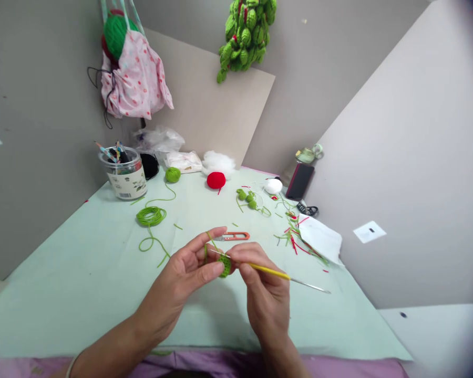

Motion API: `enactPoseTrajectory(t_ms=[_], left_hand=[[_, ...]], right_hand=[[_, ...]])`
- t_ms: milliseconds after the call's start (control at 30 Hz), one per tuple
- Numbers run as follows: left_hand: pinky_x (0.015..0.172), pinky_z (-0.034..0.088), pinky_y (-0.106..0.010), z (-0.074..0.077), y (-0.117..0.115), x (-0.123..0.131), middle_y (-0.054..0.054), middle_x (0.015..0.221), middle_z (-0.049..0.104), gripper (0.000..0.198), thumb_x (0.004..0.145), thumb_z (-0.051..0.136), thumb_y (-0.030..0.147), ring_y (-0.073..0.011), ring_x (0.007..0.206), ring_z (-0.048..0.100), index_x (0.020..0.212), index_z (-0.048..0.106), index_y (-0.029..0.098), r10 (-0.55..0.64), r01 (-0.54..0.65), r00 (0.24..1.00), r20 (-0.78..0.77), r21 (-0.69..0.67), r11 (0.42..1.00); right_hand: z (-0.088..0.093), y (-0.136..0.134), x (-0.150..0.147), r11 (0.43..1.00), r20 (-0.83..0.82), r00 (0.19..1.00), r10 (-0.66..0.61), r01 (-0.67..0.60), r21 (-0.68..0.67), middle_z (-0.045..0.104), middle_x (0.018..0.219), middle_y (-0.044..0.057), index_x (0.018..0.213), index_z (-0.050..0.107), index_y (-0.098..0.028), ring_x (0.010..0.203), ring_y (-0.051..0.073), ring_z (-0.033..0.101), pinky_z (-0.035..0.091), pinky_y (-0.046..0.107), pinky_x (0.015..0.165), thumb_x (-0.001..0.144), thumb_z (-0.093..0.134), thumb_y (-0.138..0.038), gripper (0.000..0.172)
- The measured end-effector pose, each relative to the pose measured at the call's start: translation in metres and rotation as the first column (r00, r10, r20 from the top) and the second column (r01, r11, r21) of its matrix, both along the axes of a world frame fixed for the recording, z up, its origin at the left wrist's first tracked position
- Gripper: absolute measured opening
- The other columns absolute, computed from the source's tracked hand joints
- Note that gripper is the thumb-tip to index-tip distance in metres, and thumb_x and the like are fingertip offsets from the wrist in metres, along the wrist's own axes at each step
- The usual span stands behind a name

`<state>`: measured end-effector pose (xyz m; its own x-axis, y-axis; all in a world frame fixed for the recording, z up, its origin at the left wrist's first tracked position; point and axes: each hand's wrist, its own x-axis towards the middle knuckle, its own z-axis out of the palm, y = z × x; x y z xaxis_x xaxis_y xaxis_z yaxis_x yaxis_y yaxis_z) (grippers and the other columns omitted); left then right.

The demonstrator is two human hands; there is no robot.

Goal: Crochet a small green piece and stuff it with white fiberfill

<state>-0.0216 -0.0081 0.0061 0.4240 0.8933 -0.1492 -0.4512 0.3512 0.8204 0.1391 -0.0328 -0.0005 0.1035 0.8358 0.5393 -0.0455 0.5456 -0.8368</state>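
Observation:
Between thumb and fingers, my left hand point(185, 273) pinches a small green crochet piece point(225, 265). Green yarn runs over the raised left index finger and down toward the table. My right hand point(266, 289) grips a crochet hook point(271, 271) with a yellow handle and metal ends, like a pen. The hook's thin tip lies at the top edge of the crochet piece, close to the left fingers. Just beyond the hands, orange thread snips point(238, 236) lie on the table. A loose coil of green yarn point(151, 216) rests to the left, its strand trailing toward my left hand.
Farther back are a green yarn ball point(172, 175), red yarn ball point(216, 180), white stuffing point(218, 164) and small green crocheted pieces point(247, 198). A jar of pens point(126, 178) stands left. Yarn scraps point(294, 239), white paper point(319, 237) and a phone point(300, 181) are right.

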Motion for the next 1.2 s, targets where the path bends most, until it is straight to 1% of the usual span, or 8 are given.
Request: enactPoseTrajectory(t_ms=[133,400,533,633,733,867,1000,1200], left_hand=[[0.100,0.040,-0.037,0.003,0.000,0.002,0.000,0.093,0.068,0.064,0.083,0.089,0.038,-0.0202,0.096,0.056,0.143,0.069,0.031,-0.005,0.006,1.000,0.006,-0.045,0.999],[0.083,0.036,-0.031,0.000,0.007,-0.009,0.002,0.086,0.053,0.058,0.084,0.079,0.030,-0.0168,0.082,0.042,0.141,0.073,0.028,-0.197,0.200,0.976,0.092,-0.026,0.979],[0.086,0.039,-0.030,-0.002,0.005,-0.008,0.002,0.086,0.053,0.053,0.085,0.079,0.031,-0.0162,0.082,0.045,0.138,0.075,0.029,-0.187,0.185,0.979,0.082,0.025,0.982],[0.100,0.041,-0.034,-0.001,0.001,-0.005,0.002,0.094,0.064,0.050,0.090,0.080,0.031,-0.0199,0.100,0.058,0.139,0.072,0.036,-0.140,0.143,0.990,-0.034,0.123,0.982],[0.110,0.039,-0.038,0.002,-0.002,-0.004,0.000,0.106,0.074,0.049,0.093,0.080,0.034,-0.0241,0.117,0.062,0.141,0.069,0.039,-0.094,0.123,0.985,-0.145,0.203,0.971],[0.102,0.044,-0.035,0.001,-0.002,-0.009,0.001,0.099,0.070,0.045,0.097,0.076,0.041,-0.0210,0.103,0.063,0.141,0.070,0.038,-0.073,0.099,0.987,-0.144,0.181,0.979],[0.091,0.047,-0.029,-0.002,0.000,-0.010,0.003,0.091,0.060,0.043,0.092,0.082,0.036,-0.0159,0.089,0.059,0.134,0.075,0.040,-0.061,0.078,0.990,-0.124,0.134,0.988],[0.091,0.047,-0.028,-0.004,-0.001,-0.010,0.001,0.095,0.060,0.045,0.091,0.084,0.033,-0.0163,0.093,0.058,0.134,0.076,0.040,-0.039,0.059,0.991,-0.127,0.152,0.987]], right_hand=[[0.001,-0.004,0.000,0.998,0.062,0.997,-0.052,0.051,0.020,0.077,0.098,0.005,0.109,0.085,-0.030,0.094,0.017,0.072,0.061,0.028,0.078,0.103,0.068,-0.023,0.020],[0.000,0.000,0.007,0.964,-0.340,0.940,0.000,-0.091,-0.250,0.073,0.084,0.002,0.090,0.084,-0.023,0.065,0.012,0.071,0.060,0.026,0.064,0.097,0.076,-0.035,0.016],[0.003,0.002,0.007,0.929,-0.440,0.896,0.054,-0.207,-0.307,0.070,0.078,0.001,0.086,0.082,-0.023,0.061,0.010,0.065,0.055,0.024,0.060,0.095,0.077,-0.037,0.018],[-0.002,0.001,0.005,0.940,-0.365,0.927,0.086,-0.197,-0.277,0.074,0.086,0.003,0.090,0.083,-0.025,0.072,0.014,0.067,0.055,0.027,0.066,0.096,0.076,-0.038,0.016],[-0.007,-0.001,0.005,0.962,-0.228,0.971,0.073,-0.129,-0.242,0.078,0.095,0.005,0.097,0.084,-0.027,0.083,0.017,0.068,0.056,0.030,0.073,0.098,0.075,-0.037,0.013],[-0.004,0.001,0.005,0.961,-0.288,0.956,0.061,-0.134,-0.241,0.077,0.087,0.003,0.094,0.081,-0.026,0.073,0.015,0.067,0.055,0.028,0.068,0.099,0.074,-0.039,0.015],[0.004,0.004,0.006,0.935,-0.372,0.923,0.099,-0.214,-0.282,0.076,0.083,0.003,0.089,0.076,-0.022,0.065,0.014,0.066,0.056,0.027,0.063,0.099,0.072,-0.041,0.022],[0.005,0.002,0.008,0.945,-0.327,0.936,0.130,-0.217,-0.244,0.077,0.086,0.003,0.092,0.075,-0.022,0.067,0.013,0.072,0.060,0.027,0.067,0.104,0.066,-0.037,0.021]])
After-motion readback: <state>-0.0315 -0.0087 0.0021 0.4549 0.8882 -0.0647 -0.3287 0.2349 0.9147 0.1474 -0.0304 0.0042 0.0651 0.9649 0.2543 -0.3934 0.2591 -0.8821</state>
